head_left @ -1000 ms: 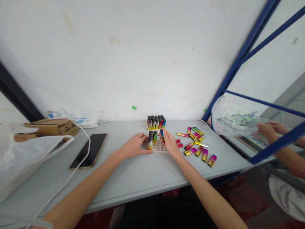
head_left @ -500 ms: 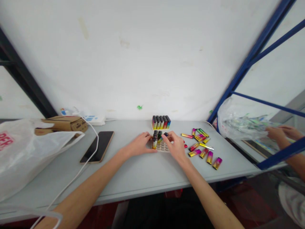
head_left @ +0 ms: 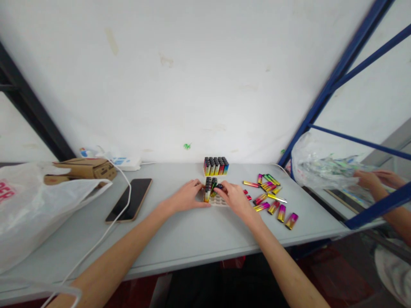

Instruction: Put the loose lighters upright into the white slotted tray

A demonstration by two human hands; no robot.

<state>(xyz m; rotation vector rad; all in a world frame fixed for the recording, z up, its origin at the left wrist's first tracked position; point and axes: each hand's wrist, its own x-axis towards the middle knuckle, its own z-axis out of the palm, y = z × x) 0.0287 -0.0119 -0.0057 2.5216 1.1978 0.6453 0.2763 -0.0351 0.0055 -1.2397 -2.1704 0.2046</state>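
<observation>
A pale tray (head_left: 218, 201) with rows of round holes lies on the table in front of me. Black-topped lighters (head_left: 207, 193) stand upright in its left part. My left hand (head_left: 189, 194) curls around the tray's left side, with the thumb along its near edge. Between the fingertips of my right hand (head_left: 233, 194) is a tilted, black-topped lighter (head_left: 218, 187), just over the holes beside the standing ones. The fingers hide most of its body. Behind the tray stands a second block of lighters (head_left: 216, 167), packed upright.
Shiny loose lighter-shaped pieces (head_left: 274, 197) lie scattered at right. A phone (head_left: 130, 200), a white cable (head_left: 105, 233), a cardboard box (head_left: 86, 169) and a plastic bag (head_left: 41, 205) are at left. Beyond the blue frame (head_left: 316, 113), another person's hands (head_left: 375, 179) are near a clear bag (head_left: 316, 164).
My right hand has moved slightly left with the lighter, closer to the standing ones. My left hand stays at the tray's side. The view has shifted a little.
</observation>
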